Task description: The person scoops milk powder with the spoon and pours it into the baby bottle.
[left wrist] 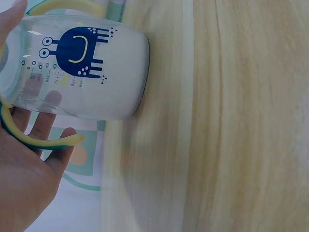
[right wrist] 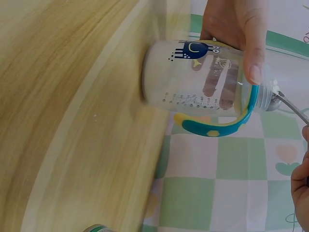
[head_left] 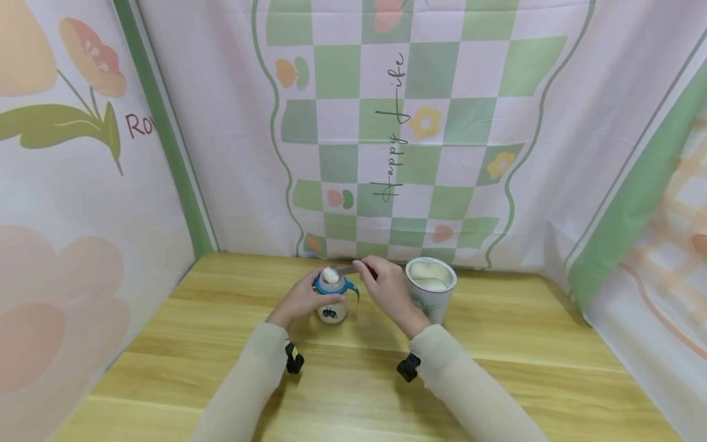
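Note:
A clear baby bottle [head_left: 332, 314] with blue-and-yellow handles [right wrist: 212, 128] and a dark blue cartoon creature stands on the wooden table. Whitish contents fill its lower part in the left wrist view. My left hand [head_left: 302, 299] grips the bottle around its upper part, fingers behind it and thumb near the neck. In my right hand [head_left: 388, 291], a metal spoon [right wrist: 292, 107] is pinched by its handle. The spoon's bowl is at the open mouth of the bottle, where white powder [head_left: 331, 274] shows heaped.
Just right of my right hand stands a tall white tin [head_left: 438, 301], open on top, with pale contents inside. Behind the wooden table [head_left: 497, 350] hangs a green-and-white checked curtain [head_left: 386, 123]. Another printed curtain [head_left: 66, 245] closes off the left side.

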### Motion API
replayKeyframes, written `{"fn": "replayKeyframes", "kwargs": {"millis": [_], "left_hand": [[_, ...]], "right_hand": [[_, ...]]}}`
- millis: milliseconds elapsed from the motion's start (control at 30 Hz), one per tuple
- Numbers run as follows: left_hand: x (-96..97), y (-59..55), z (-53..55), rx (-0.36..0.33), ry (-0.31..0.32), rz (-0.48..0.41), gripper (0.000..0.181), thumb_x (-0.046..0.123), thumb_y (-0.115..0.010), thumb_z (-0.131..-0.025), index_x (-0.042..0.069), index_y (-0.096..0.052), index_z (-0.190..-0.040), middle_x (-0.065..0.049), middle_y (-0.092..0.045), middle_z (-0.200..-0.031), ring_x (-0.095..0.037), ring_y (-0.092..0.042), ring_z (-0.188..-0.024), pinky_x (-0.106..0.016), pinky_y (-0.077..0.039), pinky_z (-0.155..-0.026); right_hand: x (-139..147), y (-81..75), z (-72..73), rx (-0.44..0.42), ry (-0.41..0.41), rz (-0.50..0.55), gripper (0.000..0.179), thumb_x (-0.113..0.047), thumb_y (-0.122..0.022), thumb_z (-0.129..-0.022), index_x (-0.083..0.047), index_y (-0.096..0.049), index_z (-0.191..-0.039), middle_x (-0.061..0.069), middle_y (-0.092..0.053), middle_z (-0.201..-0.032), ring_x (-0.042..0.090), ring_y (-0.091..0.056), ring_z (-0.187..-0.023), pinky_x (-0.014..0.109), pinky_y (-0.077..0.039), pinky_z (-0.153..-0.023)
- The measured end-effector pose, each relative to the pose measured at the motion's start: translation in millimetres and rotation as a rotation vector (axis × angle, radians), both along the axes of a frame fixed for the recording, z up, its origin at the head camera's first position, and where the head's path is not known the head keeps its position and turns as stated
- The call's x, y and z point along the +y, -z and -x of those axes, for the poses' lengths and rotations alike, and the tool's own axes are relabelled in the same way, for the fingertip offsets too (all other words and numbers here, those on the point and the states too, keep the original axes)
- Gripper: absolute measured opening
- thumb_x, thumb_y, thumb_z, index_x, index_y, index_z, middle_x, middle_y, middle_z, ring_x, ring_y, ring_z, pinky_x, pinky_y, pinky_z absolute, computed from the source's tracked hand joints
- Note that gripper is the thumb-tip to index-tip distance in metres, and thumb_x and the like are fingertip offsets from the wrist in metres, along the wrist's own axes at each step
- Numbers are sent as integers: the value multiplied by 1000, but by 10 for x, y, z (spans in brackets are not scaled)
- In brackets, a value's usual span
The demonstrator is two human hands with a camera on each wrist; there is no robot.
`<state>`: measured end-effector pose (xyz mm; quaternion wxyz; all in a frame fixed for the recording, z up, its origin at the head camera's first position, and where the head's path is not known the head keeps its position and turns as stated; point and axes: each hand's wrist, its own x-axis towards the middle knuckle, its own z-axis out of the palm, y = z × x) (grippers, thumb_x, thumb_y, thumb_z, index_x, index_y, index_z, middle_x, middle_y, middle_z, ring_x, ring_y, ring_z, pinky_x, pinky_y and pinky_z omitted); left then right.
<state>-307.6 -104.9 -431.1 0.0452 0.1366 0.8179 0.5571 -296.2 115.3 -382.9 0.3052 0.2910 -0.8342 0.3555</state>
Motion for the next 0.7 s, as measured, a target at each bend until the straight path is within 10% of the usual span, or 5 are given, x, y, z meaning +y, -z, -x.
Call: {"fn": "replayKeyframes", "kwargs": {"millis": [700], "left_hand": [[-2,-8,0,20,1,9,74,41,-85,-81,24,-50,-145,1,-59,-133,-24,-53,-124,-54,-38,-106]], "right_hand": [[6,55,-67,235,-49,-192,5,-11,-73,-94,-6,-73,-91,1,-67,-80,11,-62,-68,24,-53,-59]]}}
